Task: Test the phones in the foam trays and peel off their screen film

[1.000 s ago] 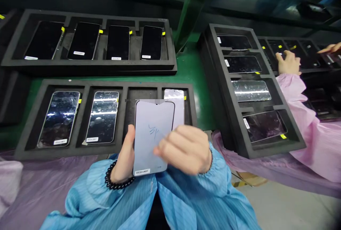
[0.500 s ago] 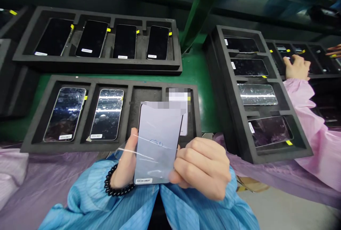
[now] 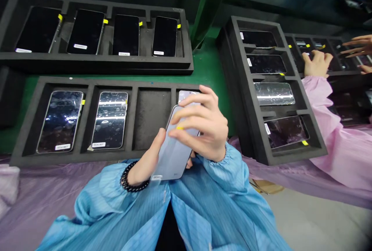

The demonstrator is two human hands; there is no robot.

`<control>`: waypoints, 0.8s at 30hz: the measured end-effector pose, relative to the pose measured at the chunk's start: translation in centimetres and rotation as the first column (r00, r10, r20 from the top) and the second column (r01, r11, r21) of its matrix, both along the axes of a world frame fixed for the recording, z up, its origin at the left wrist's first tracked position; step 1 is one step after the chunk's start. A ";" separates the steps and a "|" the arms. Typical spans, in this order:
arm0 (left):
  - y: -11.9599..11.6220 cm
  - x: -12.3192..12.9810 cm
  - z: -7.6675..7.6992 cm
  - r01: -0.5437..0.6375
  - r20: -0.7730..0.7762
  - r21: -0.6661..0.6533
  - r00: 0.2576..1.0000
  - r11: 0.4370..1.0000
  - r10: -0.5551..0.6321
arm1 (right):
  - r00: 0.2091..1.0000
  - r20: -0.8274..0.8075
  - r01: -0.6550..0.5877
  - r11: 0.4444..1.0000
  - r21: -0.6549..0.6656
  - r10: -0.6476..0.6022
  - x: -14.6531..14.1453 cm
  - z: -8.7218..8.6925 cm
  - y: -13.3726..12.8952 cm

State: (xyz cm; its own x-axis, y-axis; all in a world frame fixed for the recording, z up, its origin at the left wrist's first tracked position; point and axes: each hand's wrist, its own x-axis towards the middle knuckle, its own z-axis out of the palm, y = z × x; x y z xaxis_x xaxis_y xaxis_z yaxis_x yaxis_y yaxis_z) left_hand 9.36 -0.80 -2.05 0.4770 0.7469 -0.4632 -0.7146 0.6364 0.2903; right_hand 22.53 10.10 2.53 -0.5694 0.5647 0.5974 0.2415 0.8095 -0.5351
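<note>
My left hand (image 3: 149,160), with a black beaded bracelet at the wrist, holds a smartphone (image 3: 170,154) tilted in front of me. Its thumb lies along the left edge, and fingertips show at the right edge. The screen is lit pale grey, with a white barcode label at the lower end. Across the upper screen reaches my right hand (image 3: 203,123), thumb and a finger pinched at a small yellow tab (image 3: 179,128). Any clear film joined to the tab is hard to make out. Behind this hand, another lit phone (image 3: 186,94) lies partly hidden in the tray's right compartment.
The near black tray (image 3: 88,121) also holds two dark phones at left. Behind it stands another tray (image 3: 95,61) of phones; a stack of trays (image 3: 247,127) rises at right. A co-worker's hand (image 3: 317,64) in a pink sleeve reaches over phones farther right.
My right hand has moved from the phone's lower right side up over its screen. The phone is lower and tilts more to the right. Handwriting seen on the screen before is no longer visible.
</note>
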 end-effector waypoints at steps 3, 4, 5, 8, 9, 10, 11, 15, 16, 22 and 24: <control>0.4 -0.2 0.7 0.087 -0.097 0.126 0.992 0.988 -0.075 | 0.998 -0.046 0.027 0.977 -0.211 -0.037 -0.3 -0.1 0.3; 0.6 -0.3 1.2 0.086 -0.078 0.125 0.994 0.988 -0.077 | 0.997 -0.074 0.016 0.964 -0.264 -0.037 -0.3 -0.3 0.2; 0.7 -0.4 1.7 0.085 -0.040 0.112 0.996 0.990 -0.081 | 0.995 -0.091 0.009 0.951 -0.308 -0.039 -0.3 -0.6 0.1; 0.9 -0.8 3.0 0.060 0.090 0.059 0.994 0.996 -0.065 | 0.995 -0.071 0.044 0.927 -0.373 -0.075 -0.4 -1.2 0.0; 0.9 -0.9 3.3 0.047 0.118 0.033 0.992 0.998 -0.050 | 0.995 -0.049 0.065 0.920 -0.387 -0.091 -0.4 -1.4 0.0; 0.9 -1.0 3.6 0.026 0.127 0.004 0.992 1.000 -0.026 | 0.994 -0.037 0.083 0.912 -0.401 -0.107 -0.5 -1.5 0.1; 0.9 -1.0 3.8 -0.007 0.109 -0.033 0.994 0.999 0.010 | 0.992 -0.035 0.094 0.904 -0.418 -0.120 -0.6 -1.7 0.1; 0.8 -1.0 4.0 -0.139 -0.036 -0.134 0.990 0.981 0.136 | 0.984 -0.116 0.063 0.884 -0.464 -0.132 -0.8 -2.0 0.3; 0.9 -1.0 3.9 -0.150 -0.045 -0.129 0.988 0.980 0.146 | 0.982 -0.136 0.053 0.883 -0.466 -0.131 -0.9 -2.1 0.3; 1.0 -1.1 3.4 -0.146 0.040 0.002 0.988 0.989 0.146 | 0.961 -0.248 -0.006 0.886 -0.463 -0.122 -1.0 -2.9 0.7; 1.1 -1.2 3.3 -0.140 0.038 0.009 0.990 0.990 0.139 | 0.959 -0.258 -0.017 0.887 -0.462 -0.116 -1.0 -3.1 0.8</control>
